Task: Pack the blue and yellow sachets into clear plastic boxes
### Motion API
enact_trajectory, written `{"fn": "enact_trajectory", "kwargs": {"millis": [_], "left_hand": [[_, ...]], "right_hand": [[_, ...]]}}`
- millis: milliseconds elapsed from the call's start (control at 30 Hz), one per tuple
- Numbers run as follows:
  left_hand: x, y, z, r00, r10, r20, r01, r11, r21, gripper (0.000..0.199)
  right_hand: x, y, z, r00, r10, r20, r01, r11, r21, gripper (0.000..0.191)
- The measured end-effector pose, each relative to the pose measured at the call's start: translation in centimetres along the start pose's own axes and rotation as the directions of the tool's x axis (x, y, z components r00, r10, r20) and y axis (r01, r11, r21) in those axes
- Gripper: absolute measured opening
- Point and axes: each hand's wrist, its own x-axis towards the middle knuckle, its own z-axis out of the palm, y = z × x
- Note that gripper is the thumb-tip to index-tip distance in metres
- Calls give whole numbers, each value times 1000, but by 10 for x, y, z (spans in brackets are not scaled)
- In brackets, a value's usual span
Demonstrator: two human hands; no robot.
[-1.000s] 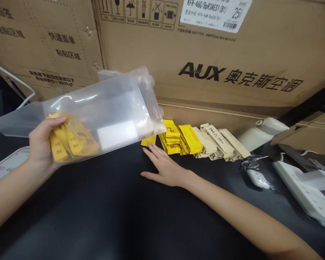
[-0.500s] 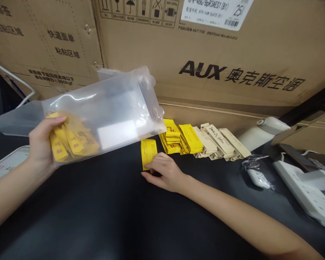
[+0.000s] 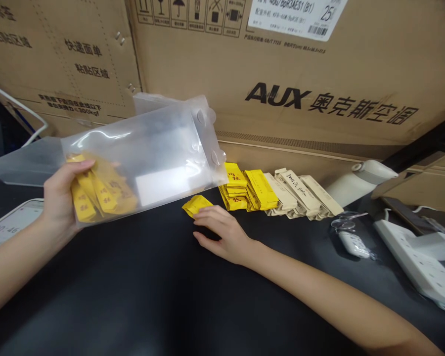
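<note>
A translucent plastic pouch [image 3: 159, 143] is gripped near its left end by my left hand [image 3: 61, 198], thumb on top, the other fingers mostly hidden behind. Several yellow packets [image 3: 104, 190] with dark printing show at that end, blurred toward the right by the plastic. Below the pouch, a single yellow packet [image 3: 197, 203] lies low on the black table. My right hand [image 3: 222, 232] is over its right edge, fingers stretched and thumb apart. The fingertips seem to touch the packet, without closing around it.
Behind stand stacked yellow packets [image 3: 261, 190] and a row of beige packets [image 3: 300, 193]. A white bottle [image 3: 359, 183], an earphone case [image 3: 354, 244] and a power strip [image 3: 419, 257] are on the right. A phone [image 3: 15, 222] lies left. Large cardboard boxes [image 3: 282, 64] form the back.
The single yellow packet has gone from standing up to lying low beside my right fingers, which have straightened. My left hand and the pouch have shifted slightly right.
</note>
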Motion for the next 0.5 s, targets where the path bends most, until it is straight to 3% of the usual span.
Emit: {"fn": "enact_trajectory", "kwargs": {"millis": [167, 367, 500], "left_hand": [[-1, 1, 1, 1000, -16, 8, 16, 1000, 20, 15], [0, -2, -2, 1000, -18, 7, 18, 998, 62, 17], [-3, -4, -2, 996, -84, 1, 84, 993, 88, 19]], "right_hand": [[0, 2, 2, 979, 174, 108, -161, 980, -116, 51], [-1, 4, 2, 978, 196, 70, -192, 979, -63, 37], [0, 0, 0, 977, 199, 81, -197, 980, -30, 50]]}}
